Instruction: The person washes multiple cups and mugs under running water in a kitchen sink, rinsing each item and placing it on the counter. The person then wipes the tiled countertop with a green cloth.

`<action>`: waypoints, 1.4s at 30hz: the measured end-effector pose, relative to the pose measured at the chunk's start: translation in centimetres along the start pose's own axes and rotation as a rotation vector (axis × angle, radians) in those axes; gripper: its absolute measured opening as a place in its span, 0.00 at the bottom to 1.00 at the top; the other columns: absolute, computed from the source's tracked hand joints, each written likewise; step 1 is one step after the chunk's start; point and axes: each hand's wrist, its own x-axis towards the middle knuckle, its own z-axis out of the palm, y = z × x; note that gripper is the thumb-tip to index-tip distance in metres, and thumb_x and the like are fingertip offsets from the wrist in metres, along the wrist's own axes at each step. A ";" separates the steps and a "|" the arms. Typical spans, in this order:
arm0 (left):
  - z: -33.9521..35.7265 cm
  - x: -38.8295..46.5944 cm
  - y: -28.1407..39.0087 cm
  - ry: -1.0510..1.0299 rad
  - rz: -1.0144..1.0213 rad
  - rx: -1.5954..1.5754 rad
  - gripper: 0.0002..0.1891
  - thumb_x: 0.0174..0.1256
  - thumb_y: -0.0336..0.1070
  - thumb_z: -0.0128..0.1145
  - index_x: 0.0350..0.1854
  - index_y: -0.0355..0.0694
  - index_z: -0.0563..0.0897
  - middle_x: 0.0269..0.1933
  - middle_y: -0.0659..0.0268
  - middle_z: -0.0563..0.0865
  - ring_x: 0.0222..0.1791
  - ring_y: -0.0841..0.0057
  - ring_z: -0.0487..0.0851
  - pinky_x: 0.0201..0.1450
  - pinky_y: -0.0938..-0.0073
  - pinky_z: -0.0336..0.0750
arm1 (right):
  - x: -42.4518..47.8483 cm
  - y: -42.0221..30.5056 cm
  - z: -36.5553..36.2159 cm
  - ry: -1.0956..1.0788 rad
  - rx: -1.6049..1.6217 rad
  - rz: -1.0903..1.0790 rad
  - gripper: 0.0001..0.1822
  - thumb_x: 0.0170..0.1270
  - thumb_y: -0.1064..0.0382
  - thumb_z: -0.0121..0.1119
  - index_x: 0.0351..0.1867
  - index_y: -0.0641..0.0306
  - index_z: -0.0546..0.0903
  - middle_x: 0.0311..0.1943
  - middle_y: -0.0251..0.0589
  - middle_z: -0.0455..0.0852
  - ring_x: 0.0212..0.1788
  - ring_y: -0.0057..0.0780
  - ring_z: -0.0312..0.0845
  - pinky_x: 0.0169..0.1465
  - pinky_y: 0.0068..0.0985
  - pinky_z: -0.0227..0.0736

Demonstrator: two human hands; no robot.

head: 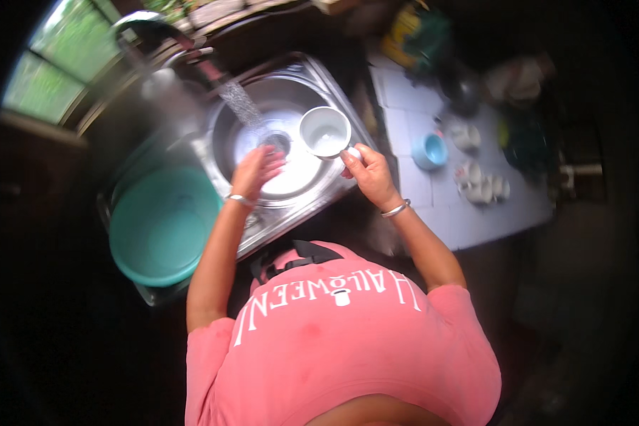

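My right hand (370, 173) grips the handle of a white mug (325, 132) over the right side of a round stainless steel sink (303, 183). The mug is tilted so that its inside shows. Over the basin near the drain (275, 145), my left hand (259, 168) holds nothing, its fingers extended and slightly blurred. Water (240, 103) runs from a faucet (209, 68) into the basin, beyond my left hand.
A green plastic basin (165, 229) stands left of the sink. On the white tiled counter (415, 213) at right are a light blue cup (430, 151) and several small white cups (482, 186). A window (58, 69) is at upper left.
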 end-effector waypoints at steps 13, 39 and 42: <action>0.5 0.6 4.5 -0.234 0.126 -0.692 0.32 0.61 0.69 0.40 0.54 0.46 0.73 0.50 0.63 0.79 0.50 0.68 0.77 0.51 0.60 0.73 | 6.1 -5.3 9.2 -0.164 -0.742 -0.726 0.21 0.56 0.52 0.61 0.43 0.66 0.74 0.44 0.50 0.75 0.49 0.40 0.72 0.48 0.32 0.69; 0.6 2.7 6.3 0.163 0.436 -0.411 0.19 0.62 0.47 0.57 0.44 0.34 0.76 0.36 0.65 0.82 0.33 0.81 0.80 0.38 0.80 0.75 | 9.6 -2.2 12.5 -0.490 -0.547 -0.173 0.14 0.60 0.55 0.58 0.38 0.62 0.82 0.34 0.37 0.84 0.41 0.26 0.77 0.52 0.37 0.63; 1.0 3.9 5.4 0.270 0.634 -0.320 0.20 0.62 0.48 0.56 0.45 0.35 0.75 0.37 0.64 0.81 0.34 0.80 0.79 0.41 0.79 0.74 | 9.4 -3.4 13.2 -0.434 -0.048 0.245 0.14 0.63 0.59 0.56 0.41 0.70 0.81 0.33 0.32 0.83 0.36 0.12 0.74 0.39 0.16 0.70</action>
